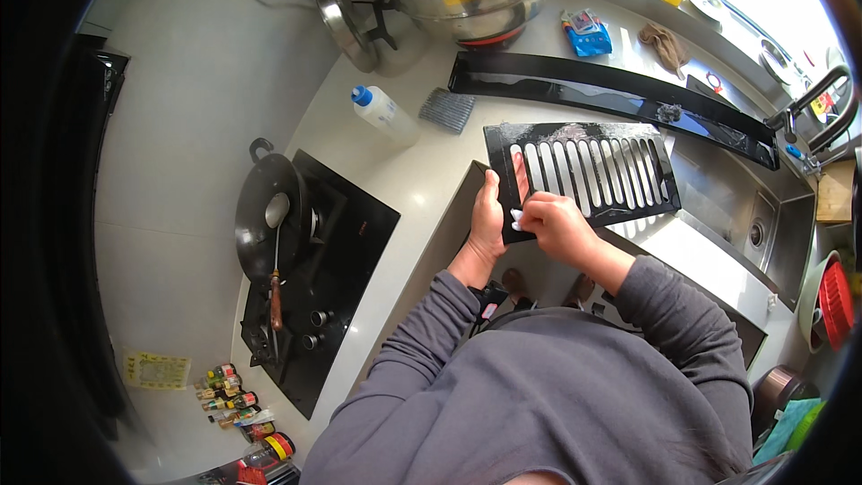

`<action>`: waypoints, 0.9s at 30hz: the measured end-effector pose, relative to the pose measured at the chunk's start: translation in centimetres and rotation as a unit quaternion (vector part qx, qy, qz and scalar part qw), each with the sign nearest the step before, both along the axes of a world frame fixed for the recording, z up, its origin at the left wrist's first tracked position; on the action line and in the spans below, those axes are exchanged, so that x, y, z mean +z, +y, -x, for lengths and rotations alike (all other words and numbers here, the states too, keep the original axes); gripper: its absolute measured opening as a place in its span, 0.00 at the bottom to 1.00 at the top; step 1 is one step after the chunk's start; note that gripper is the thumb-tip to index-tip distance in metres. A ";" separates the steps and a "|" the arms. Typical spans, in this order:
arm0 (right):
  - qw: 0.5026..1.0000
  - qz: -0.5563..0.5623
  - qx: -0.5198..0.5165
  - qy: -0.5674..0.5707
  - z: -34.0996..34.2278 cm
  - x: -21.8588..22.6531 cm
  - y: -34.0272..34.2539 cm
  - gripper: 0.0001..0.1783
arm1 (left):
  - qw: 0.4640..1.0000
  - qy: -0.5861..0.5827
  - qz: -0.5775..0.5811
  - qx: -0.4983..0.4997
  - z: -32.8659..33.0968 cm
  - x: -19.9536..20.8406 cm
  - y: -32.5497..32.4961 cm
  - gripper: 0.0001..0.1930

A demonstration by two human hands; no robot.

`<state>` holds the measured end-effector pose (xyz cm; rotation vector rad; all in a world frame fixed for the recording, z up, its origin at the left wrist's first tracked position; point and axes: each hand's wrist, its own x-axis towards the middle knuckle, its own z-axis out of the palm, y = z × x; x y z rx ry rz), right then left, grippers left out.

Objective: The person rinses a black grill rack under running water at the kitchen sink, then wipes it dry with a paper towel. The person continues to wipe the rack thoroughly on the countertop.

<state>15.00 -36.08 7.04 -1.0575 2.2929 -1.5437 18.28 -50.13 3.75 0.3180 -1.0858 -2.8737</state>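
A black slotted range hood panel (pixel 584 132) is tilted in front of me at the counter's edge, its surface wet and shiny in places. My left hand (pixel 486 223) grips its left edge, thumb along the near side, and fingers show behind it through the first slot. On the panel's lower left corner my right hand (pixel 554 224) is closed round a small white wad (pixel 516 217), perhaps a wipe or cloth; most of it is hidden. Beyond the panel a long black trough-like strip (pixel 575 88) lies across the counter and over the sink's edge, with a dark scrubber (pixel 669 113) on it.
Left of me a wok (pixel 256 202) with a ladle (pixel 277 233) sits on the black stove (pixel 346 251). A blue-capped bottle (pixel 384 114) and a grey scouring pad (pixel 446 110) stand near the panel. The steel sink (pixel 718 202) is to the right, a steamer pot (pixel 467 0) at the back.
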 end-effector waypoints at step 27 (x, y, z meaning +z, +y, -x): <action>0.971 0.076 -0.190 -0.123 1.1 -3.5 5.7 0.02 | 0.998 0.004 0.053 -0.030 0.3 0.2 0.2 0.32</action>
